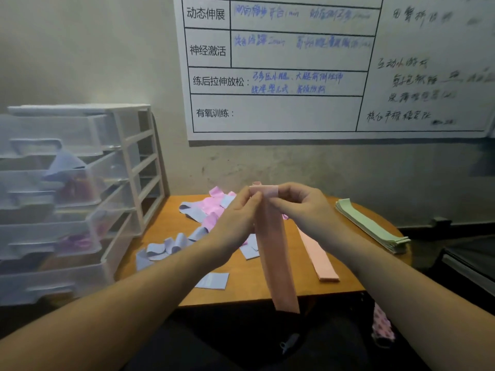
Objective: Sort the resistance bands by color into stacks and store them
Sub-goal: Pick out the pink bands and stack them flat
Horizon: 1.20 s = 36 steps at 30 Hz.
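Both hands pinch the top end of a peach band [276,253], the left hand [238,210] and the right hand [300,204] meeting fingertip to fingertip, so that the strip hangs straight down in front of the table edge.

By my reading this is the sorting step: the band is being squared up before it joins its colour. The peach stack [318,255] lies flat on the wooden table [267,287], just under the right forearm, so the next move probably calls for lowering the band lengthwise onto that stack with edges matched.

Largest of the surroundings is the whiteboard [321,65] on the wall, written over in Chinese. Left of the table stands a clear plastic drawer unit [80,196], its drawers pulled partway out and holding some blue and pink pieces. On the table's right side sits a neat green stack [372,226]. Across the left and middle sprawls an unsorted heap of pink bands [211,207] and light blue bands [166,247]. One small blue piece [214,281] lies alone near the front edge. Nothing lies on the peach stack itself, though the right forearm hangs over it.
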Motion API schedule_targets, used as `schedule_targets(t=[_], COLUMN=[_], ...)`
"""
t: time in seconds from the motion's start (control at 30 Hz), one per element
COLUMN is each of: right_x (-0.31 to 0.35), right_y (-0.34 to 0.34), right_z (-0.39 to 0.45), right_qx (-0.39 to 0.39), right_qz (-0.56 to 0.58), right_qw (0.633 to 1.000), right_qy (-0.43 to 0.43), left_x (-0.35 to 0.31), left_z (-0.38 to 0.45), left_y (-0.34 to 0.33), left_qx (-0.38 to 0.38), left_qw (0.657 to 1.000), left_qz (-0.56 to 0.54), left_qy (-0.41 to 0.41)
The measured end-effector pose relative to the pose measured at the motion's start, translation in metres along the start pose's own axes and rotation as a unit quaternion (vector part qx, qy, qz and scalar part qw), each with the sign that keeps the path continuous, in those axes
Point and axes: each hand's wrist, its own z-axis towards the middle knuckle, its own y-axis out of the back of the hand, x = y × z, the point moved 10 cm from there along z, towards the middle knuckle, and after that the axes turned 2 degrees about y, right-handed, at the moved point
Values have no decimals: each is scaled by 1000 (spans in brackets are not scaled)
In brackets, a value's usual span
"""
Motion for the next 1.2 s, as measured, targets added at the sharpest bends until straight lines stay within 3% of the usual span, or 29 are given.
schedule_targets(t=[0.4, 0.8, 1.0, 1.2], right_x=[5, -25, -61, -90], right_y=[14, 24, 1, 4], right_z=[0, -7, -20, -33], right_qx=[-51, -74, 4, 39], right_qz=[-15, 34, 121, 18], right_qw=[998, 996, 983, 986], right_qy=[19, -40, -136, -160], left_x=[8, 20, 30, 45], left_z=[-5, 1, 24, 50], left_y=[-12, -24, -24, -34], left_qx=[25, 23, -7, -48], left_qw=[998, 994, 978, 955], left_qz=[-31, -67, -170, -244], left_qy=[40, 85, 121, 164])
